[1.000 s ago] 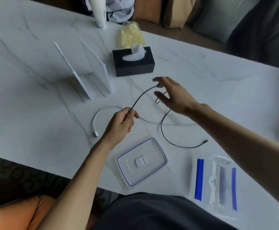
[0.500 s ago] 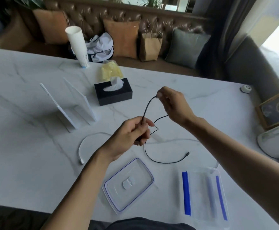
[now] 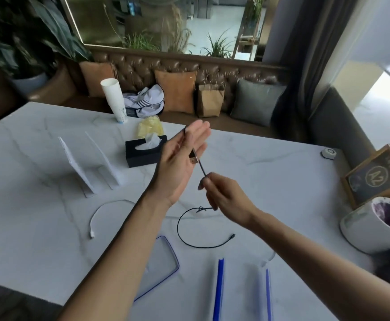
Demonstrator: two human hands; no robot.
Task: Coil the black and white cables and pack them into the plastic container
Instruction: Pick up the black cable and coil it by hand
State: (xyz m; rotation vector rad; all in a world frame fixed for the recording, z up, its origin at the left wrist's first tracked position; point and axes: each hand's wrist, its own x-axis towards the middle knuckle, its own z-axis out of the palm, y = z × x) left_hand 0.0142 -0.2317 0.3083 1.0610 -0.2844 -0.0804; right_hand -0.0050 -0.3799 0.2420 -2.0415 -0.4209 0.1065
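At the near edge of the table (image 3: 38,228): a clear plastic container (image 3: 242,290) with two blue strips along its sides, and left of it a clear lid (image 3: 161,262) with a blue rim, partly behind the left forearm.

Just beyond these: the free end of the black cable (image 3: 182,237), lying in an open curve on the marble with its small plug pointing right. The white cable (image 3: 96,214) lies in an arc to the left, apart from the black one, its plug toward the near edge.

Above the table, mid-scene: right hand (image 3: 226,198), fingers pinched together on the black cable, which runs taut up to the left hand (image 3: 180,163). Left hand is held palm-up with fingers straight and apart; the cable's larger plug rests on the palm, and a further stretch shows along the fingers (exact hold at the thumb cannot be told).

Further back: two white stands (image 3: 89,163), tilted; a black tissue box (image 3: 140,154) with a tissue sticking up; a yellow bag (image 3: 150,128) behind it; a stack of paper cups (image 3: 115,100).

Right edge: a white bin (image 3: 363,228) with dark lining; a framed sign (image 3: 374,177).

Beyond the table: a brown bench (image 3: 212,72) with cushions and a paper bag (image 3: 210,100).
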